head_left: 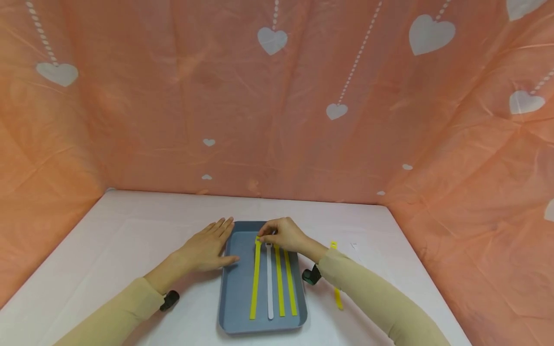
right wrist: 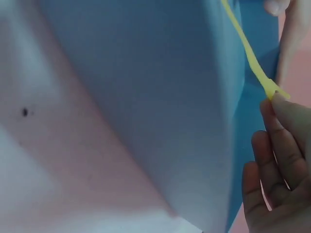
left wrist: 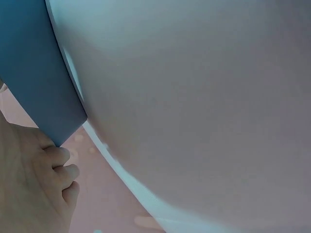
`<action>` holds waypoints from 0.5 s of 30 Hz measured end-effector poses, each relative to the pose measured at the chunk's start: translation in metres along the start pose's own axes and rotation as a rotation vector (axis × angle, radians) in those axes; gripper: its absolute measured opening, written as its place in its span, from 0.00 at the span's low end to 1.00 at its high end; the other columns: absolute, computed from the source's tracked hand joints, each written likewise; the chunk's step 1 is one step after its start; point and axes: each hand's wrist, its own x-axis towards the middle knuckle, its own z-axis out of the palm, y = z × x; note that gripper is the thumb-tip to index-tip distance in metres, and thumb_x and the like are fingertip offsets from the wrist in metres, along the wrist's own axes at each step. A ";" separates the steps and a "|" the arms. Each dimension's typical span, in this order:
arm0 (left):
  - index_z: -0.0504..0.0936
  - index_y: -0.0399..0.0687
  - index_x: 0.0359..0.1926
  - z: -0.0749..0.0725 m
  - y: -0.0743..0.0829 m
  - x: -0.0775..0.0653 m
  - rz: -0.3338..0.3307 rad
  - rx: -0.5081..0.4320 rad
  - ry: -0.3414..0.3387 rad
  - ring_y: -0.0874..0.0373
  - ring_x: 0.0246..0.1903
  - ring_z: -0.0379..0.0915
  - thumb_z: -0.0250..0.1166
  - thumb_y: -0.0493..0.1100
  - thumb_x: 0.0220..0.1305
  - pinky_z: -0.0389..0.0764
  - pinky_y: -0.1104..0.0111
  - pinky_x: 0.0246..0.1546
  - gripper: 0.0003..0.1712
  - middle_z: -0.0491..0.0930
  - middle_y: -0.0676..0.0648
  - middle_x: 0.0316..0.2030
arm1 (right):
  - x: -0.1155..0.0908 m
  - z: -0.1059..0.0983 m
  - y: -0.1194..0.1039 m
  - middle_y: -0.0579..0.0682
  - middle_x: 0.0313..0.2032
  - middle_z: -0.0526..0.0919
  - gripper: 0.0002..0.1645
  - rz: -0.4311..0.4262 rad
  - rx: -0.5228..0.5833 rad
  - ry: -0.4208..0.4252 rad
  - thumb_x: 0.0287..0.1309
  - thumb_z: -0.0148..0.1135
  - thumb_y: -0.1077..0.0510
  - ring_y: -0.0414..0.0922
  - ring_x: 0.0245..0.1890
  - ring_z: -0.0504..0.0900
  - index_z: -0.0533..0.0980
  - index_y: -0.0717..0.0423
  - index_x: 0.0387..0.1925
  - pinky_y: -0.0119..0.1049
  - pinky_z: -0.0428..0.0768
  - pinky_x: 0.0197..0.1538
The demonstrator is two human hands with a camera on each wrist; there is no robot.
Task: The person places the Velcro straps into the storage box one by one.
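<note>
A shallow grey-blue tray [head_left: 235, 302] lies lengthwise before me. My left hand [head_left: 207, 247] lies along its left rim, fingers straight and thumb reaching over the edge. With thumb and index finger, my right hand [head_left: 285, 235] pinches the slotted head of a yellow cable tie [head_left: 254, 283], a flat strap stretching toward me over the tray. In the right wrist view this yellow tie [right wrist: 250, 56] runs up from the fingertips. To its right in the tray are a white cable tie [head_left: 270, 283] and two yellow ties [head_left: 280, 286], roughly parallel, their upper ends near or under the right hand.
Right of the tray, another yellow tie [head_left: 339, 299] lies on the white table [head_left: 173, 211], partly hidden by the right sleeve [head_left: 363, 278]. A small white piece [head_left: 354, 246] shows beside it. Orange cloth [head_left: 242, 120] with white hearts hangs around the table.
</note>
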 end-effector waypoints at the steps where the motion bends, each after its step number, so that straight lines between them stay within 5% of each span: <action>1: 0.57 0.26 0.77 0.001 0.000 0.000 0.001 0.000 0.003 0.34 0.78 0.51 0.60 0.70 0.69 0.58 0.44 0.76 0.58 0.54 0.30 0.78 | 0.000 0.000 0.000 0.43 0.37 0.91 0.05 -0.002 -0.012 -0.002 0.65 0.73 0.56 0.40 0.31 0.84 0.89 0.50 0.41 0.28 0.80 0.31; 15: 0.56 0.26 0.77 -0.001 0.002 -0.001 -0.006 -0.016 -0.007 0.33 0.78 0.51 0.60 0.71 0.68 0.58 0.44 0.76 0.59 0.54 0.30 0.78 | 0.005 0.009 0.008 0.42 0.36 0.90 0.02 -0.012 -0.070 -0.039 0.64 0.73 0.58 0.33 0.34 0.83 0.88 0.51 0.38 0.28 0.81 0.38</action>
